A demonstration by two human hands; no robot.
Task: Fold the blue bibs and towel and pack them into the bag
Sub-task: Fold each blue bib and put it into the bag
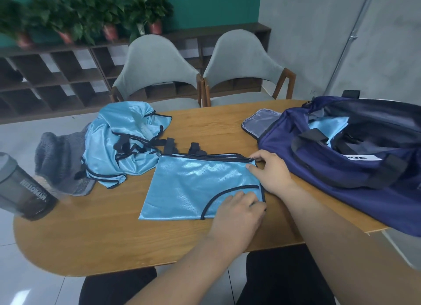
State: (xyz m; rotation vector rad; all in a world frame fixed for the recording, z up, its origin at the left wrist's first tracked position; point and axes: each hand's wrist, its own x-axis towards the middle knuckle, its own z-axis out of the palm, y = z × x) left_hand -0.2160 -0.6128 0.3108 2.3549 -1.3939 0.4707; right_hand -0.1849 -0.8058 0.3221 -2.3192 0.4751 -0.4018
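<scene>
A light blue bib [193,186] with dark trim lies folded flat on the wooden table [114,241]. My left hand [239,213] pinches its near right corner. My right hand [268,170] grips its far right corner, thumb on top. A heap of crumpled blue bibs [123,142] sits at the far left, partly over a grey towel [59,163]. The navy bag [355,158] lies open at the right, with blue fabric [325,127] showing inside.
A dark shaker bottle [22,188] stands near the table's left edge. Two grey chairs [159,72] face the far side, with a shelf and potted plants behind. The bag overhangs the right edge.
</scene>
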